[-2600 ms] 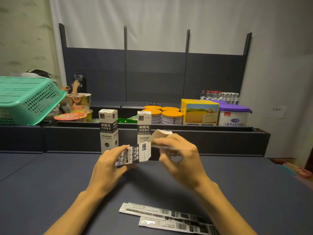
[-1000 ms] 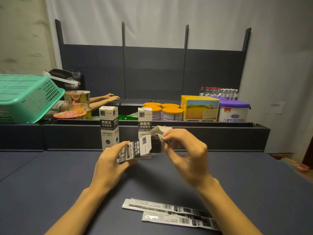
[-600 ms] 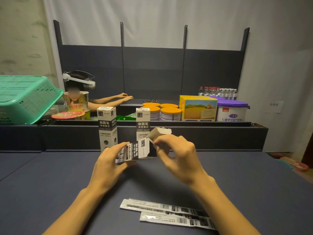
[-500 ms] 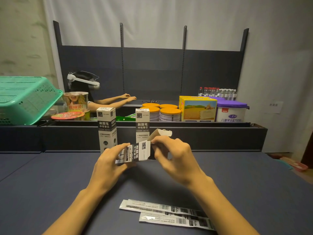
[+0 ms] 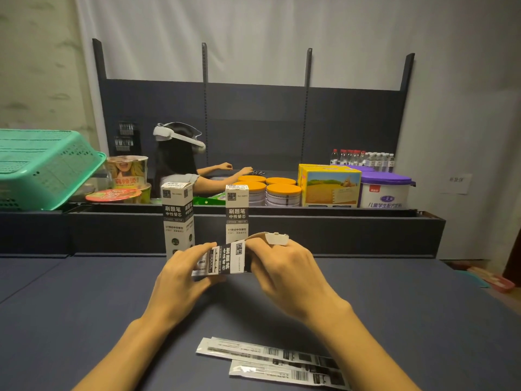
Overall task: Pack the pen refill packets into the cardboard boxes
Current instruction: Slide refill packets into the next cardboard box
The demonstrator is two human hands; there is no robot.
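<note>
A black-and-white cardboard box lies sideways above the dark table, held between both hands. My left hand grips its left end. My right hand grips the right end, where the white end flap sticks up above the fingers. Two more boxes of the same kind stand upright behind: one on the left, one behind the held box. Two flat refill packets lie side by side on the table near me, partly under my right forearm.
The dark table ends at a raised ledge. Behind it are a green basket, noodle cups, orange-lidded tins, a yellow box, a purple-lidded tub and bottles. A person wearing a headset sits beyond the ledge.
My right hand has closed over the box's open end and the flap has come down lower. The person behind the ledge has risen into view.
</note>
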